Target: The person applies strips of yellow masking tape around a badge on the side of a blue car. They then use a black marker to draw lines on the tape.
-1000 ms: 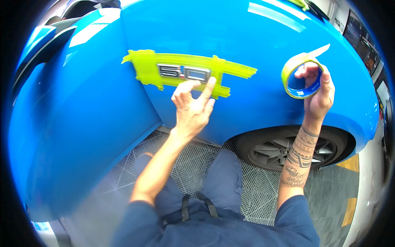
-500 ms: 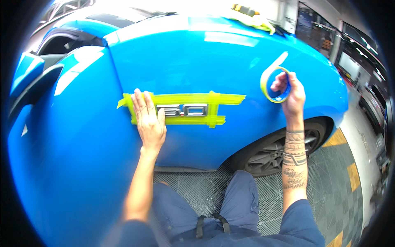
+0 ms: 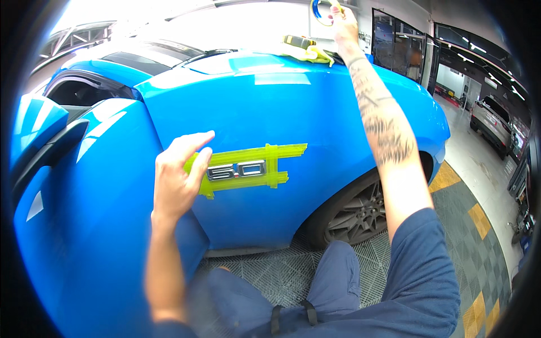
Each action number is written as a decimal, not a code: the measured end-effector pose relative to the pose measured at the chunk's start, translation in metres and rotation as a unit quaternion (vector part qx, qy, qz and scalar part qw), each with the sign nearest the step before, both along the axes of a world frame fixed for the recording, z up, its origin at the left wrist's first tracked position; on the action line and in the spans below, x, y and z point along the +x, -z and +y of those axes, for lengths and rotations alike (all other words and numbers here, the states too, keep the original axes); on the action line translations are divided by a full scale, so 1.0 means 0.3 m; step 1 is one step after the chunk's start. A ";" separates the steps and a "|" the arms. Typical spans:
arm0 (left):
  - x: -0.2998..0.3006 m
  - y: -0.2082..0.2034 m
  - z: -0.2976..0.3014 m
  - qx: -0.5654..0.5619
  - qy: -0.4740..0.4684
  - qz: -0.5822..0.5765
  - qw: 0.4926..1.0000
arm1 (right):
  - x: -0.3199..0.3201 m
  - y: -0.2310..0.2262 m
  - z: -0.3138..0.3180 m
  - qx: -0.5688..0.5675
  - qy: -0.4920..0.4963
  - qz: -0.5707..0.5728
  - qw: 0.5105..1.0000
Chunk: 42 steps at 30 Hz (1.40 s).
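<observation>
My left hand (image 3: 179,173) is raised in front of the blue car's fender (image 3: 225,112), thumb and fingers apart, with nothing in it. It covers the left end of a frame of yellow-green masking tape (image 3: 271,155) stuck around a chrome emblem (image 3: 236,170). Whether the hand touches the panel I cannot tell. My right arm reaches far forward over the fender. Near the top edge my right hand (image 3: 345,25) holds a tape roll (image 3: 320,12) with a blue inner ring, partly cut off by the picture's edge.
On the hood lie a yellow cloth (image 3: 311,54) and a dark and yellow object (image 3: 298,41). The front wheel (image 3: 360,214) stands low on the right, beside my knees. An open car door (image 3: 101,214) is at left. Farther right, a grey car (image 3: 492,121) is parked.
My left hand has come off the tape at the emblem's left side and opened. My right hand has carried the tape roll up and forward, above the hood. The view has tilted up.
</observation>
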<state>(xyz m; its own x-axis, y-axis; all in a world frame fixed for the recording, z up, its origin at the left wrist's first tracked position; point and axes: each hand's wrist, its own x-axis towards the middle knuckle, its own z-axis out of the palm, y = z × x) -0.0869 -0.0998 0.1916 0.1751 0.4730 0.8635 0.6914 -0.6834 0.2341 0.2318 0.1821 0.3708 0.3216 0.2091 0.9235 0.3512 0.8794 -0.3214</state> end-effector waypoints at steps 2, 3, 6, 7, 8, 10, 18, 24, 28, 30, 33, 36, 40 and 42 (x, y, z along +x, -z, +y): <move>-0.016 0.035 -0.053 0.006 0.011 0.044 0.999 | 0.095 -0.084 0.137 -0.035 0.231 -0.134 0.963; -0.063 0.056 -0.129 -0.044 -0.010 0.067 0.997 | 0.024 -0.058 0.140 -0.083 0.251 -0.283 0.922; -0.181 0.142 -0.290 -0.207 -0.055 0.068 0.974 | -0.065 -0.002 0.160 -0.065 0.303 -0.508 0.804; -0.224 0.187 -0.278 -0.246 -0.078 0.036 0.965 | -0.046 -0.005 0.168 -0.039 0.315 -0.510 0.800; -0.253 0.226 -0.274 -0.261 -0.116 0.005 0.958 | -0.047 -0.017 0.167 0.003 0.296 -0.474 0.830; -0.284 0.332 -0.250 -0.272 -0.145 -0.074 0.948 | -0.077 -0.009 0.171 0.055 0.255 -0.426 0.866; -0.097 0.548 0.100 -0.086 -0.317 -0.116 0.937 | -0.214 0.021 0.220 -0.057 0.244 -0.518 0.818; -0.123 0.427 0.195 -0.024 -0.458 -0.137 0.878 | -0.277 0.071 0.025 0.033 0.220 -0.387 0.895; -0.100 0.413 0.204 -0.037 -0.446 -0.131 0.885 | -0.226 0.028 -0.042 0.125 0.131 -0.290 0.940; -0.112 0.452 0.196 -0.030 -0.444 -0.118 0.888 | -0.249 0.043 -0.180 0.096 0.089 -0.238 0.962; -0.131 0.442 0.196 -0.012 -0.444 -0.104 0.890 | -0.267 0.074 -0.358 0.186 0.064 -0.222 0.955; -0.144 0.553 0.176 -0.013 -0.431 -0.105 0.896 | -0.289 0.136 -0.506 0.227 -0.013 -0.188 0.955; -0.160 0.662 0.140 -0.043 -0.428 -0.100 0.897 | -0.330 0.283 -0.664 0.203 -0.106 -0.148 0.962; -0.183 0.683 0.102 -0.063 -0.439 -0.071 0.894 | -0.370 0.405 -0.714 0.164 -0.177 -0.158 0.958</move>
